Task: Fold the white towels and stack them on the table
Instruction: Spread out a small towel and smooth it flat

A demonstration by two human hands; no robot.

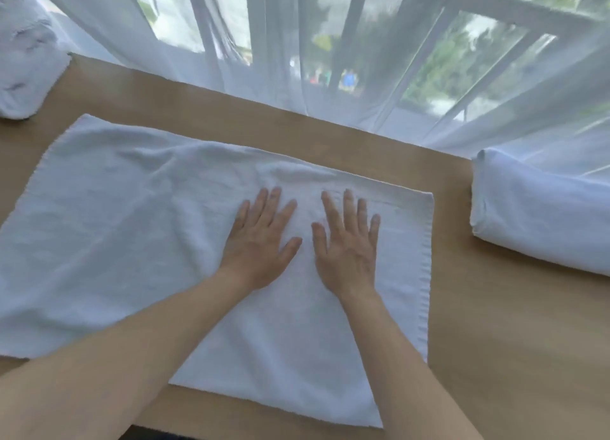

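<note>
Now both hands lie flat on the white towel point(148, 228), which is spread out on the table point(495, 324). The left hand point(260, 244) and the right hand point(348, 248) sit side by side, fingers straight and a little spread, pressing down on the towel's right half. Its long side runs left to right, so most of the cloth lies to their left. The left hand is nearer that free end, which probably gets folded over next.

At the frame's right edge a folded towel point(541, 215) is cut off; upper left, a blurred towel pile point(23, 59) likewise.
</note>
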